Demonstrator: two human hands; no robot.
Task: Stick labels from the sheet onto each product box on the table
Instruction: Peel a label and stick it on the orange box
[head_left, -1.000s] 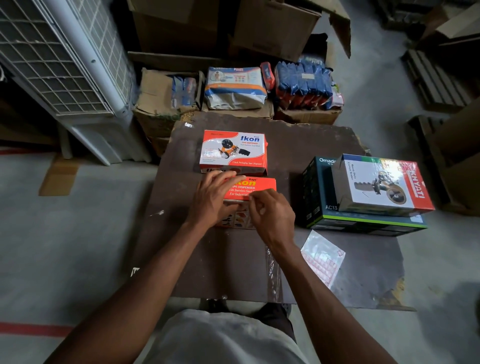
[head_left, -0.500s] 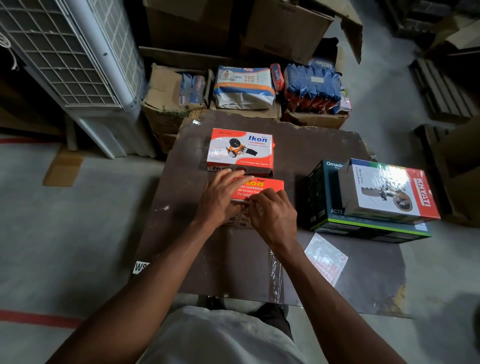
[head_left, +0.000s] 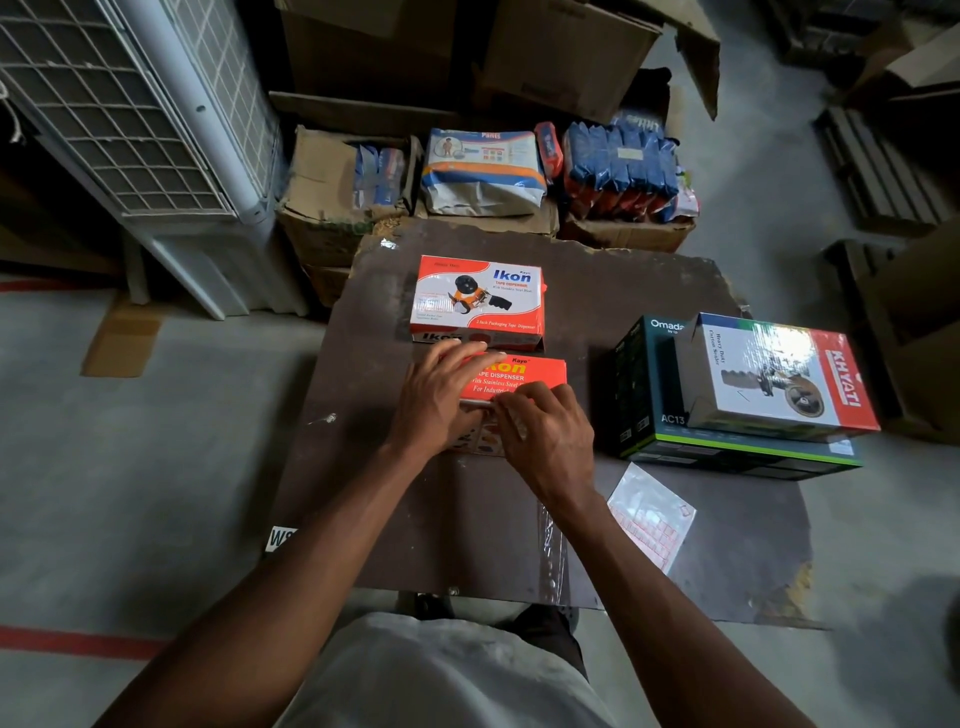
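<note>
Left hand (head_left: 441, 397) flat with straight fingers on the near Ikon box (head_left: 524, 376), right hand (head_left: 545, 434) pinching at its front edge, label itself hidden; bare worktop (head_left: 374, 493) left of that box; label sheet (head_left: 649, 519) right, near worktop edge; Khyati box (head_left: 779, 379) stacked farther right

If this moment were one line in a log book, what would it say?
left hand: flat on near orange Ikon cardboard box | right hand: fingers curled at box's front edge | pink label sheet: lying on dark table

Glossy printed cardboard tape dispenser box (head_left: 524, 376), shiny plastic label sheet (head_left: 649, 519), scuffed matt brown table (head_left: 363, 467)
</note>
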